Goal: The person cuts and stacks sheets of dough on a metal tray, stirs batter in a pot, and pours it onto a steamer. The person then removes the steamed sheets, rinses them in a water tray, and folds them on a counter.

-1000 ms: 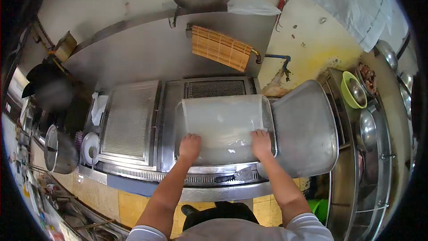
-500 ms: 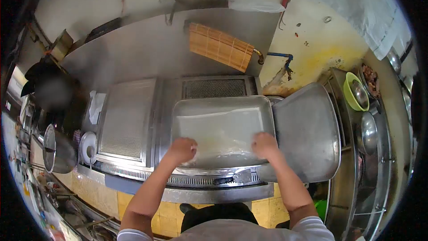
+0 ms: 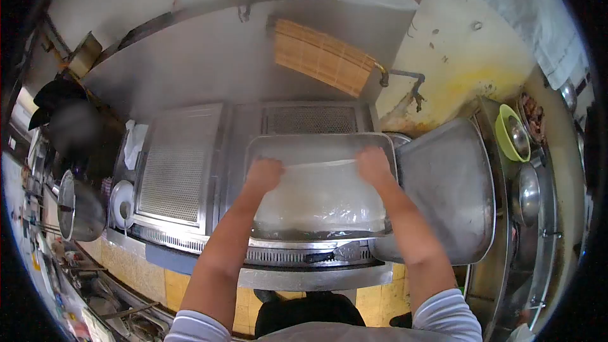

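A shallow rectangular metal tray [image 3: 391, 180] sits on the steel counter in the middle. Inside it lies a whitish, translucent sheet [image 3: 323, 199], glossy toward the near side, with its straight far edge running between my hands. My left hand [image 3: 265, 173] has its fingers closed on the sheet's far left corner, near the tray's left rim. At the far right corner, my right hand [image 3: 373, 163] is closed on the same sheet. The fingertips of both hands are partly hidden.
Left of the tray is a perforated steel panel [image 3: 172, 183] with a white lid [image 3: 121, 204] beside it. A large metal tray [image 3: 448, 190] leans at the right, near a green bowl [image 3: 512, 133]. A bamboo mat [image 3: 324, 57] hangs on the back wall.
Both hands have moved from the near part of the tray to its far part. The sheet's edge is now drawn between them, and the view has shifted slightly.
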Demonstrator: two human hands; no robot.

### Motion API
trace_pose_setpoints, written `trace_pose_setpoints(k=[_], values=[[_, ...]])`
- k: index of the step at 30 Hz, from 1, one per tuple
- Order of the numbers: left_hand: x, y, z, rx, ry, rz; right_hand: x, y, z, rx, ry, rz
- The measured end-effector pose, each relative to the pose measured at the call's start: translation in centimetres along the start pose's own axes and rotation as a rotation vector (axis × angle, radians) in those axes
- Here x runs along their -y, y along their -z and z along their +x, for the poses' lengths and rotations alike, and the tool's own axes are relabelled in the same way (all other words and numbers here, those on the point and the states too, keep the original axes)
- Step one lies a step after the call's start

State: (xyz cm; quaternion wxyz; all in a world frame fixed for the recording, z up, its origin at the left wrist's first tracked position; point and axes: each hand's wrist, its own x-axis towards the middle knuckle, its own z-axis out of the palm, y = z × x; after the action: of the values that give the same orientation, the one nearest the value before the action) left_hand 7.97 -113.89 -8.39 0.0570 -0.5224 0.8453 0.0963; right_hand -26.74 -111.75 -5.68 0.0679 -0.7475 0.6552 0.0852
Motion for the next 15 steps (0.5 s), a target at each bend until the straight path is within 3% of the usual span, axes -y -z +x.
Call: trace_pose_setpoints(k=[2,4,7,11,13,15], values=[[0.6,1.0,-1.0,-0.058,0.007,0.017,-2.0,-3.3,-0.6,-0.255,0.007,-0.070],[2.1,0.7,-2.9,-0.224,-0.008,0.035,-2.7,-2.4,-2.8,-0.260,-0.028,-0.157],[2.9,3.8,-6.2,-0.319,0.038,-0.023,-4.0,0.5,-6.3,-0.443,-0.096,-0.018],[4.0,6.5,-10.2,-0.512,0.071,-0.640,-4.4,5.6,-10.4,-0.752,-0.039,0.382],[3.5,8.2,-12.0,-0.599,0.089,-1.046,-3.4,9.7,-13.1,-0.756,-0.041,0.722],[3.6,10.9,-13.7,-0.629,0.122,-1.130,-2.2,13.6,-15.3,-0.790,-0.014,0.977]])
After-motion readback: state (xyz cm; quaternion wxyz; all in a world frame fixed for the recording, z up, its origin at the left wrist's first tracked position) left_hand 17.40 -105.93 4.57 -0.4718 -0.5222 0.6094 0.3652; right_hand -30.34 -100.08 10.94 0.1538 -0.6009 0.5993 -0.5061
